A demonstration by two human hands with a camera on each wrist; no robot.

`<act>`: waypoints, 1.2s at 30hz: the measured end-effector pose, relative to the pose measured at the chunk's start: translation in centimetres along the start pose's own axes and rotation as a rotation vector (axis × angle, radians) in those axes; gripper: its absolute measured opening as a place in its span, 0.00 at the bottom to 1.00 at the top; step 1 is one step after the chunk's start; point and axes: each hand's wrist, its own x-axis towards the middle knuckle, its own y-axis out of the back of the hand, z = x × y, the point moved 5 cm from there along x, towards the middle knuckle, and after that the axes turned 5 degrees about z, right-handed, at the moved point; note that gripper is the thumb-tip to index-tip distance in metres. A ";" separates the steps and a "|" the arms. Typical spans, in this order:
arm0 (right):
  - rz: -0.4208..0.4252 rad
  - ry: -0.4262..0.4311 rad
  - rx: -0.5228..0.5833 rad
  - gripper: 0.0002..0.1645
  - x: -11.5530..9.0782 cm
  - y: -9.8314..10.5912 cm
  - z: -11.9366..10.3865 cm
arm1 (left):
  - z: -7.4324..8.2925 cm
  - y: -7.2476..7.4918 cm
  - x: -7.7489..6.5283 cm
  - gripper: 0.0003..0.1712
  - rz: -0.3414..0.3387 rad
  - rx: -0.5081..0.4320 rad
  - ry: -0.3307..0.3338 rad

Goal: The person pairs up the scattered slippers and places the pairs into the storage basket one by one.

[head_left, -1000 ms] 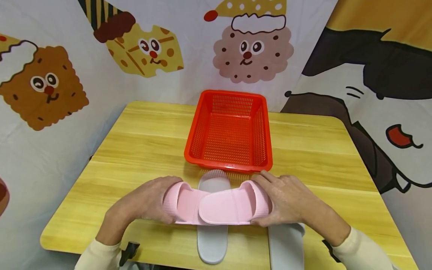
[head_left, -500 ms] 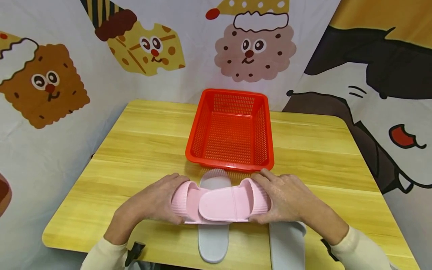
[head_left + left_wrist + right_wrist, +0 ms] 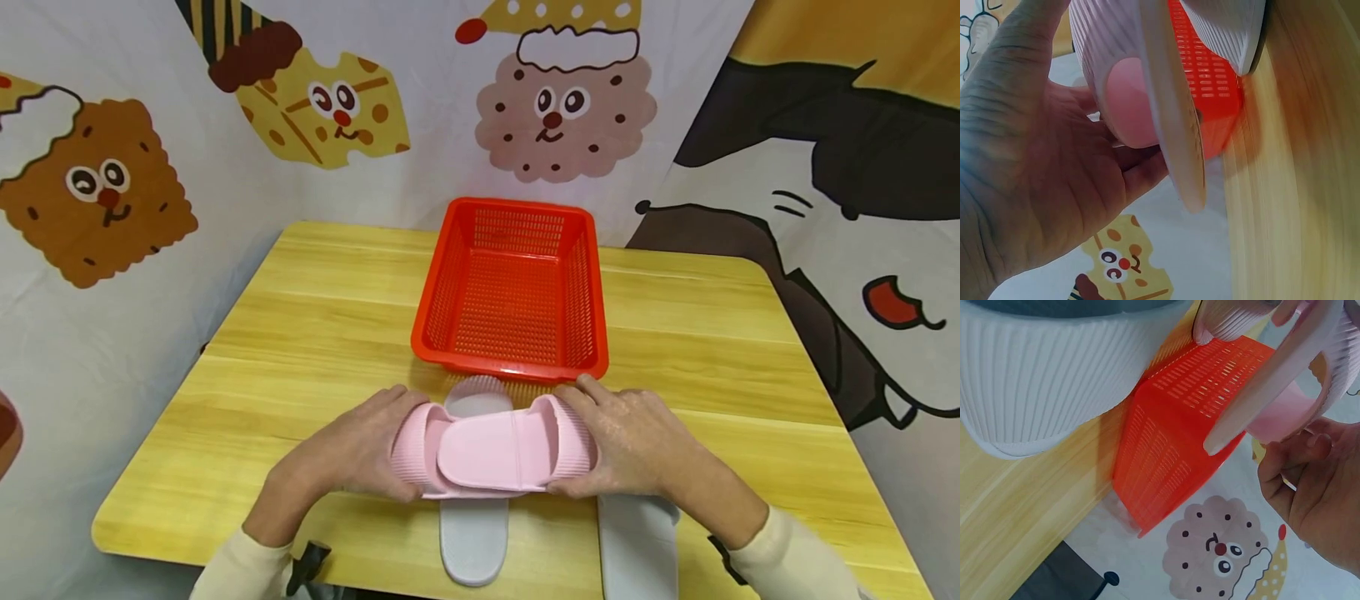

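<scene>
Two pink slippers are held level above the table, toes outward, their heel ends overlapping. My left hand (image 3: 367, 450) grips the left pink slipper (image 3: 411, 450) round its ribbed strap. The right pink slipper (image 3: 483, 454) lies over it, and my right hand (image 3: 626, 442) grips its strap end, thumb at the front edge. In the left wrist view the fingers reach round behind the pink strap (image 3: 1129, 103). Below the pair, a grey slipper (image 3: 474, 542) lies on the table, its middle hidden by them. Another grey slipper (image 3: 637, 546) lies under my right hand, its strap partly hidden.
A red plastic basket (image 3: 510, 371) with mesh walls stands at the back middle of the wooden table (image 3: 315, 333), nothing inside it. Behind the table hangs a cloth (image 3: 442, 125) with cartoon figures. The table's front edge runs close to my sleeves.
My left hand has moved right with its pink slipper, sliding it further under the other one, so the two overlap more. The right hand has shifted slightly left.
</scene>
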 end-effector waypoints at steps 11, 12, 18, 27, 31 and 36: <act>0.081 0.043 -0.024 0.59 0.2 -0.1 -0.8 | 0.5 -0.1 0.5 0.53 0.058 0.046 -0.056; 0.085 0.046 -0.024 0.59 0.3 -0.2 -0.8 | 0.5 -0.1 0.6 0.53 0.058 0.045 -0.052; 0.101 0.055 -0.020 0.59 0.4 -0.3 -1.1 | 0.8 -0.2 0.7 0.53 0.042 0.028 -0.027; 0.113 0.062 -0.027 0.58 0.4 -0.2 -1.2 | 1.1 -0.4 1.3 0.52 0.048 0.040 -0.043; 0.103 0.059 -0.039 0.59 0.4 -0.3 -1.2 | 1.4 -0.3 1.5 0.51 0.058 0.057 -0.060; 0.097 0.046 -0.046 0.60 0.3 -0.2 -1.2 | 1.6 -0.3 1.8 0.52 0.081 0.068 -0.088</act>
